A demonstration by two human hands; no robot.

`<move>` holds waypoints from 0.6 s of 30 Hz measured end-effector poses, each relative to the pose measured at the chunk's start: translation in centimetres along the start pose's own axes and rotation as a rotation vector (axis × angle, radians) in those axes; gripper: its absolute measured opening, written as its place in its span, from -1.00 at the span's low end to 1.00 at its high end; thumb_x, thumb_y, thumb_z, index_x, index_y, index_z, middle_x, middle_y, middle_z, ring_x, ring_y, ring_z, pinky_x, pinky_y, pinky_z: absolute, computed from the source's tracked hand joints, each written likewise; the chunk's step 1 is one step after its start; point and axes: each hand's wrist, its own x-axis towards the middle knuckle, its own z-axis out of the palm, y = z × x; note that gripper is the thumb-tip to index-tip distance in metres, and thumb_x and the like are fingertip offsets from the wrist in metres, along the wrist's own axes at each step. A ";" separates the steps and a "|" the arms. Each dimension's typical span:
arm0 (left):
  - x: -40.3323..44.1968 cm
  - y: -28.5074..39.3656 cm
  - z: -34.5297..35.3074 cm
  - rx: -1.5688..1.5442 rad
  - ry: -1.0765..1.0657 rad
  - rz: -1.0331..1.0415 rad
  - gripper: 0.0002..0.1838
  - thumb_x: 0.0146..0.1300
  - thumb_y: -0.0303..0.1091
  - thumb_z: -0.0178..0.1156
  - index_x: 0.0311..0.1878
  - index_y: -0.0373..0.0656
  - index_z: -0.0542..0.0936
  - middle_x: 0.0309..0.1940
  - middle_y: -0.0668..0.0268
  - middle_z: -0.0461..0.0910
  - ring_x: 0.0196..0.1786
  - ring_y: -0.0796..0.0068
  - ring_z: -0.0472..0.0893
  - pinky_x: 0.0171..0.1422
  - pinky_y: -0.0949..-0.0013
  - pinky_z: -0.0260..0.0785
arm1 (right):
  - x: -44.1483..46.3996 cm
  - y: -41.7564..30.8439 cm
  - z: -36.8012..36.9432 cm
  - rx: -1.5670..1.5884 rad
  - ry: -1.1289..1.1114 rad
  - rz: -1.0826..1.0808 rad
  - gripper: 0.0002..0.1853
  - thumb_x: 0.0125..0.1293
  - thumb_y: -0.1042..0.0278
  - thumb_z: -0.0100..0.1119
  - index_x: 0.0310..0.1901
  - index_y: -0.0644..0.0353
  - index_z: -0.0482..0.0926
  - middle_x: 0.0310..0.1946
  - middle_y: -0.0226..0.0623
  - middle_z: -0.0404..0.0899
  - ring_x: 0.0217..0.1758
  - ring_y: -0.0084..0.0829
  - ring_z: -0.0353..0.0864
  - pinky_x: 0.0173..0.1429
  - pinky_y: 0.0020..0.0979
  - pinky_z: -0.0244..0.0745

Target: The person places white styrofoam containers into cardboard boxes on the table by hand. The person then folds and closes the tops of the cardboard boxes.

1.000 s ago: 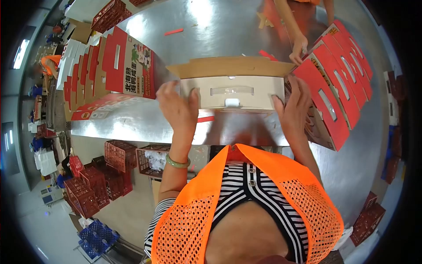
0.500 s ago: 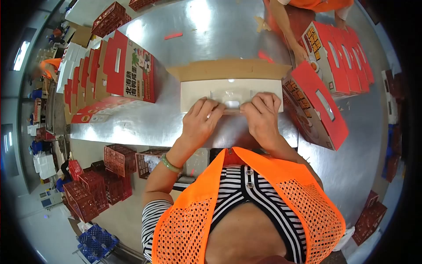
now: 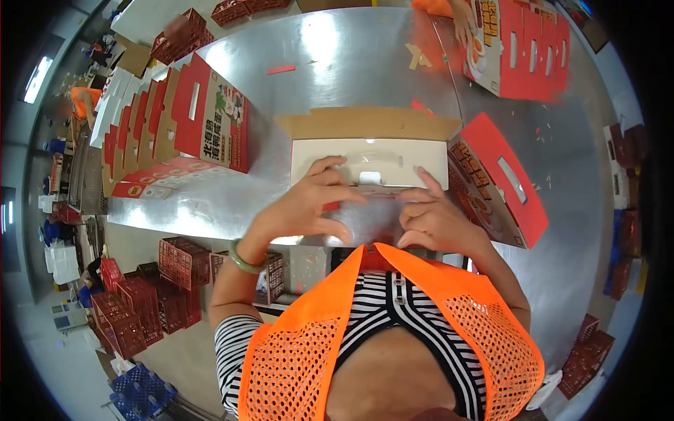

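In the middle of the metal table lies a carton (image 3: 302,158) with its white side up. Its brown cardboard flap (image 3: 372,123) stands along the far edge. A clear plastic handle (image 3: 371,161) and a small cutout show in the white panel. My left hand (image 3: 305,203) is at the carton's front left, fingers apart and holding nothing. At the front right corner is my right hand (image 3: 439,221), index finger stretched out over the panel and the other fingers loosely bent. Nothing shows in it. A red gift box (image 3: 498,179) leans just right of the carton.
Several red boxes (image 3: 186,119) stand in a row at left. At far right, a co-worker's hand (image 3: 462,24) touches another row of red boxes (image 3: 523,52). Paper scraps (image 3: 419,56) lie on the metal table (image 3: 337,77). Red crates (image 3: 186,263) stack beyond the near edge.
Both my hands have come off the carton's handle area and drawn back toward me, fingers spreading. The co-worker's row of red boxes has shifted away, toward the far side.
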 end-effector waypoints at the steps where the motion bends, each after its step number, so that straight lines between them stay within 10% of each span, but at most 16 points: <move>1: 0.3 0.5 0.8 0.073 0.135 -0.169 -0.56 0.19 -0.08 0.48 0.01 -0.15 0.66 -0.05 0.25 0.63 0.14 0.15 0.56 0.23 0.15 0.43 | 0.2 -0.5 0.4 -0.134 -0.034 0.007 -0.67 0.09 -0.06 0.41 -0.49 0.05 0.71 -0.46 -0.45 0.58 -0.05 -0.35 0.64 0.65 -0.02 0.06; 3: 0.6 0.2 1.4 0.206 0.402 -0.462 -0.32 0.20 0.02 0.43 0.38 0.02 0.55 0.11 0.25 0.57 0.11 0.10 0.60 0.13 0.16 0.52 | 0.7 0.1 0.7 -0.231 -0.013 -0.013 -0.75 0.09 0.07 0.44 -0.45 0.08 0.72 -0.43 -0.43 0.59 -0.02 -0.33 0.64 0.51 0.01 0.24; 5: 1.7 -0.1 1.5 0.333 0.403 -0.495 -0.35 0.22 0.02 0.40 0.36 0.01 0.56 0.09 0.25 0.57 0.01 0.14 0.64 0.01 0.18 0.55 | 2.8 0.3 -0.3 -0.328 0.016 -0.043 -0.83 0.09 0.21 0.47 -0.41 0.10 0.73 -0.40 -0.41 0.60 0.01 -0.30 0.64 0.38 0.04 0.42; 7: 2.9 -0.8 2.4 0.635 0.411 -0.393 -0.34 0.27 0.04 0.33 0.41 0.04 0.52 0.14 0.22 0.57 -0.20 0.18 0.69 -0.22 0.24 0.55 | 7.1 -1.0 -3.2 -0.509 0.506 0.013 -0.82 0.12 0.31 0.46 -0.28 0.15 0.70 -0.32 -0.35 0.64 -0.01 -0.19 0.66 0.10 -0.03 0.57; 11: 4.1 -2.0 4.7 0.828 0.513 -0.454 -0.23 0.26 0.15 0.30 0.41 -0.16 0.49 0.12 0.24 0.61 -0.13 0.20 0.72 -0.19 0.23 0.58 | 13.6 1.3 -6.0 -0.478 0.568 0.048 -0.81 0.29 0.32 0.28 -0.08 0.11 0.67 -0.22 -0.27 0.67 -0.07 -0.06 0.69 -0.03 -0.03 0.61; 13: 4.2 -2.8 5.0 0.749 0.620 -0.495 -0.25 0.26 0.19 0.28 0.35 -0.17 0.51 0.06 0.19 0.62 -0.08 0.17 0.72 -0.17 0.18 0.59 | 15.1 3.3 -5.9 -0.336 -0.070 0.387 -0.72 0.30 0.31 0.26 0.03 0.11 0.67 -0.07 -0.19 0.68 -0.05 0.02 0.69 -0.03 0.00 0.61; 18: 5.1 -2.6 4.9 0.837 0.593 -0.561 -0.28 0.24 0.31 0.22 0.31 0.03 0.55 -0.12 0.22 0.55 -0.16 0.27 0.71 -0.23 0.26 0.57 | 14.5 4.5 -6.0 -0.075 0.170 0.103 -0.74 0.31 0.40 0.19 -0.01 0.10 0.74 -0.17 -0.08 0.64 -0.11 0.01 0.68 -0.10 -0.02 0.56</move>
